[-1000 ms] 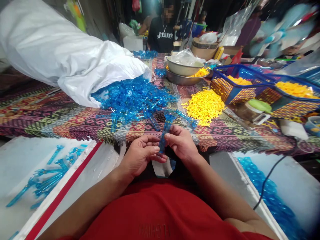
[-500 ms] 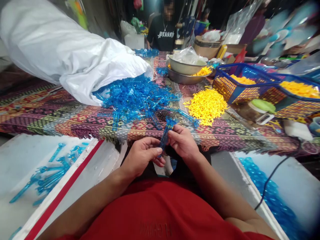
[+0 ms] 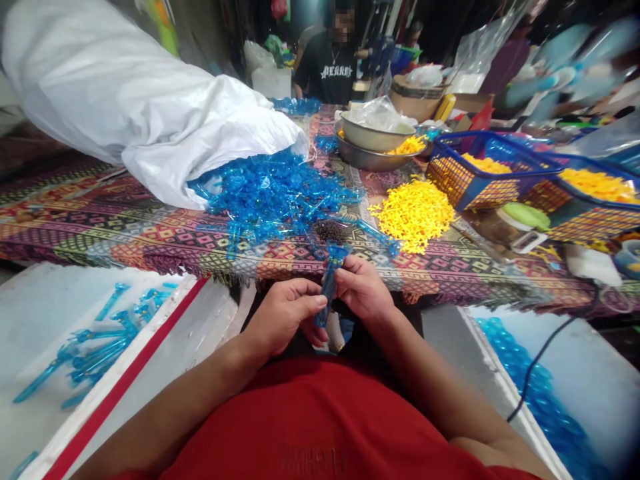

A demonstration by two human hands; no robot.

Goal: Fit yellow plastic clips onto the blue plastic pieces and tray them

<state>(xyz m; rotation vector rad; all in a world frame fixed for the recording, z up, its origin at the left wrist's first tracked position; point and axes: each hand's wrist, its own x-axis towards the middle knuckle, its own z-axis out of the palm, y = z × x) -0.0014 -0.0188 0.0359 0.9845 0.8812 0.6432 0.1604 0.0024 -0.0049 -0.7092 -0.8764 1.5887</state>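
Tablecloth (image 3: 125, 240); basket (image 3: 450, 177) holding yellow pieces (image 3: 485, 164); hands (image 3: 363, 290) on blue sprue (image 3: 328, 287).

Crowded workshop, heaped blue plastic parts (image 3: 270, 193)

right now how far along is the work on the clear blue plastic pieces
Looks early. Done: the left white tray holds only a few long blue pieces; the right white tray holds rounded blue pieces. In hand: one blue strip, held by left hand and right hand. Still left: a big blue heap spilling from a white sack.
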